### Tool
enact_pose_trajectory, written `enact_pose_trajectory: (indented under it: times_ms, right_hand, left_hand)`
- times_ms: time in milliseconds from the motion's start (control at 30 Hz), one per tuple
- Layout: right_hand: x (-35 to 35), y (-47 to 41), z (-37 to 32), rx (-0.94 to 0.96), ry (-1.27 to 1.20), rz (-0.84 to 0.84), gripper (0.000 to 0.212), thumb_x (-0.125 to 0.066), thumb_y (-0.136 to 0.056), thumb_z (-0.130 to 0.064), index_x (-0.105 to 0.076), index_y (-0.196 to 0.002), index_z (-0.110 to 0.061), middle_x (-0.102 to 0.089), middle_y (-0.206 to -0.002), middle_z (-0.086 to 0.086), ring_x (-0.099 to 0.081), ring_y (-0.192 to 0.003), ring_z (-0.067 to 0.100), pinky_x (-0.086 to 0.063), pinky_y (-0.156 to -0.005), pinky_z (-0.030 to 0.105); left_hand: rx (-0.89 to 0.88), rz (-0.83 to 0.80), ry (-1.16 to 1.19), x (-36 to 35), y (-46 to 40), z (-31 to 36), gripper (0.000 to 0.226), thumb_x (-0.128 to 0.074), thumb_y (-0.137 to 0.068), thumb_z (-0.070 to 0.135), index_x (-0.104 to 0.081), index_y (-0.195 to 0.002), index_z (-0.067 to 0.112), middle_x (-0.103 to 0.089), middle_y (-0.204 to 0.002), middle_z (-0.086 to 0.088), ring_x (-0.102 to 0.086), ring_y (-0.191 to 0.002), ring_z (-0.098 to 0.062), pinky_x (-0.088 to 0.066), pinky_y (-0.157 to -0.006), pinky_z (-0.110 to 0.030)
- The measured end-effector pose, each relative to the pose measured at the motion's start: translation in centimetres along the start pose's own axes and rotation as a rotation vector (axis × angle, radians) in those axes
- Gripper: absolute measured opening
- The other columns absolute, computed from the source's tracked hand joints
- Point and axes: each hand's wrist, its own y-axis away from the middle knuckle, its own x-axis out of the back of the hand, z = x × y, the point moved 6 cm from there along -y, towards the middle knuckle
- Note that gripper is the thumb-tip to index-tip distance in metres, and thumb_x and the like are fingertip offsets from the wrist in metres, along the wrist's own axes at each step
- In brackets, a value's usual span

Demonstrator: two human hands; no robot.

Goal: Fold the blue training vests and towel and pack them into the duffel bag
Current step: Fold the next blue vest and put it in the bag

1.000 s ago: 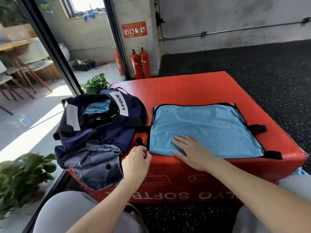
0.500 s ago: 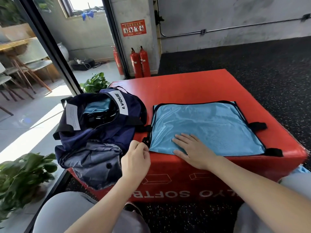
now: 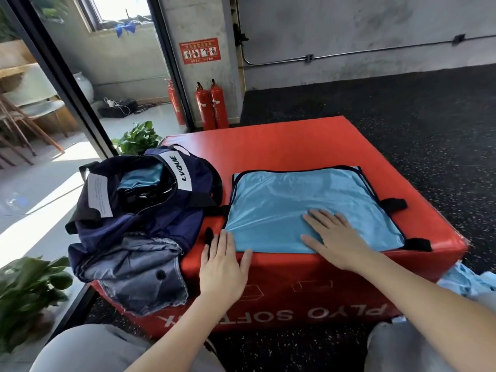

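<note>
A light blue training vest (image 3: 300, 205) with black trim lies spread flat on the red soft box (image 3: 281, 146). My right hand (image 3: 335, 237) presses flat on its near part, fingers straight. My left hand (image 3: 222, 261) lies open at the vest's near left corner, thumb touching the fabric edge. To the left sits the navy duffel bag (image 3: 139, 218), unzipped, with folded blue fabric (image 3: 142, 177) showing inside. More light blue cloth (image 3: 467, 280) lies on my right knee.
The red box's near edge is just under my hands. Potted plants (image 3: 29, 291) stand at the left, and a glass door frame (image 3: 61, 73) runs behind the bag. Red fire extinguishers (image 3: 212, 106) stand by the wall. Dark speckled floor surrounds the box.
My left hand was pinching the vest's left corner strap; it has let go and now lies flat and open. The right hand stays pressed on the vest.
</note>
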Motion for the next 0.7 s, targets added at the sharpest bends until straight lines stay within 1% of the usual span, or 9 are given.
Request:
enact_pose_trajectory:
  times_ms: [67, 133, 200, 300, 367, 433, 467, 600, 700]
  right_hand:
    - [0.4, 0.7, 3.8, -0.112, 0.007, 0.013, 0.083, -0.004, -0.091, -0.076, -0.004, -0.161, -0.033, 0.0, -0.169, -0.011, 0.006, -0.155, 0.011, 0.002, -0.126, 0.038]
    - [1.0, 1.8, 7.5, -0.221, 0.016, 0.027, 0.091, 0.002, -0.086, -0.078, -0.005, -0.162, -0.029, -0.001, -0.169, -0.008, 0.003, -0.155, 0.013, -0.001, -0.126, 0.038]
    - [1.5, 2.7, 9.8, -0.268, 0.037, 0.039, 0.099, 0.008, -0.083, -0.081, -0.006, -0.162, -0.024, -0.004, -0.169, -0.005, -0.001, -0.155, 0.013, -0.003, -0.126, 0.036]
    - [1.8, 3.9, 10.7, -0.25, 0.034, 0.044, 0.113, 0.018, -0.074, -0.087, -0.01, -0.162, -0.022, -0.006, -0.169, -0.005, -0.002, -0.155, 0.011, -0.002, -0.126, 0.034]
    - [1.9, 4.3, 10.7, -0.242, 0.03, 0.06, 0.12, 0.022, -0.068, -0.089, -0.013, -0.162, -0.023, -0.008, -0.169, -0.007, -0.003, -0.155, 0.009, -0.001, -0.126, 0.034]
    - [2.1, 4.6, 10.6, -0.24, 0.013, 0.074, 0.114, 0.016, -0.072, -0.087, -0.016, -0.161, -0.024, -0.011, -0.168, -0.008, -0.004, -0.155, 0.009, 0.0, -0.126, 0.035]
    - [2.1, 4.7, 10.6, -0.238, 0.006, 0.081, 0.11, 0.012, -0.074, -0.085, -0.018, -0.161, -0.024, -0.012, -0.168, -0.007, -0.004, -0.155, 0.009, 0.0, -0.126, 0.035]
    - [2.4, 4.4, 10.7, -0.228, 0.065, 0.107, 0.103, 0.007, -0.08, -0.081, -0.027, -0.158, -0.025, -0.022, -0.165, -0.008, -0.013, -0.154, 0.01, -0.003, -0.126, 0.038]
    - [2.7, 3.9, 11.5, -0.25, 0.117, 0.141, 0.107, 0.009, -0.078, -0.085, -0.043, -0.15, -0.026, -0.04, -0.157, -0.008, -0.029, -0.148, 0.012, -0.011, -0.125, 0.042]
  left_hand:
    - [-0.019, -0.014, -0.016, 0.0, 0.0, -0.1, 0.087, -0.004, -0.095, 0.07, -0.022, -0.159, 0.014, -0.022, -0.166, -0.002, -0.016, -0.153, -0.02, -0.015, -0.124, -0.043]
    - [-0.03, 0.007, -0.022, 0.2, 0.1, -0.1, 0.089, -0.004, -0.095, 0.07, -0.026, -0.158, 0.012, -0.025, -0.165, -0.004, -0.019, -0.153, -0.021, -0.017, -0.124, -0.045]
    - [-0.028, 0.031, -0.025, 0.3, 0.2, -0.1, 0.089, -0.006, -0.095, 0.07, -0.033, -0.155, 0.01, -0.031, -0.162, -0.006, -0.024, -0.151, -0.024, -0.021, -0.122, -0.048]
    - [-0.009, 0.031, -0.07, 0.5, 0.6, 0.7, 0.082, -0.021, -0.096, 0.067, -0.049, -0.145, 0.008, -0.041, -0.156, -0.012, -0.029, -0.148, -0.033, -0.027, -0.116, -0.055]
    - [-0.002, 0.075, -0.082, 1.1, 1.3, 1.6, 0.07, -0.035, -0.093, 0.065, -0.061, -0.132, 0.013, -0.05, -0.146, -0.013, -0.04, -0.136, -0.036, -0.035, -0.104, -0.057]
    - [0.026, 0.09, -0.062, 1.4, 1.9, 2.1, 0.067, -0.037, -0.09, 0.068, -0.063, -0.128, 0.019, -0.054, -0.137, -0.008, -0.047, -0.122, -0.033, -0.039, -0.095, -0.054]
    - [0.05, 0.08, -0.054, 1.5, 1.9, 2.0, 0.069, -0.034, -0.09, 0.07, -0.062, -0.13, 0.021, -0.055, -0.137, -0.006, -0.048, -0.12, -0.032, -0.039, -0.095, -0.053]
    - [0.079, 0.036, -0.065, 0.9, -0.6, 1.2, 0.074, -0.027, -0.095, 0.071, -0.055, -0.14, 0.02, -0.05, -0.145, -0.001, -0.044, -0.129, -0.027, -0.034, -0.105, -0.05]
    - [0.044, 0.005, -0.089, 0.6, -4.1, 1.3, 0.083, -0.019, -0.092, 0.072, -0.056, -0.139, 0.015, -0.051, -0.145, -0.003, -0.047, -0.128, -0.029, -0.034, -0.104, -0.05]
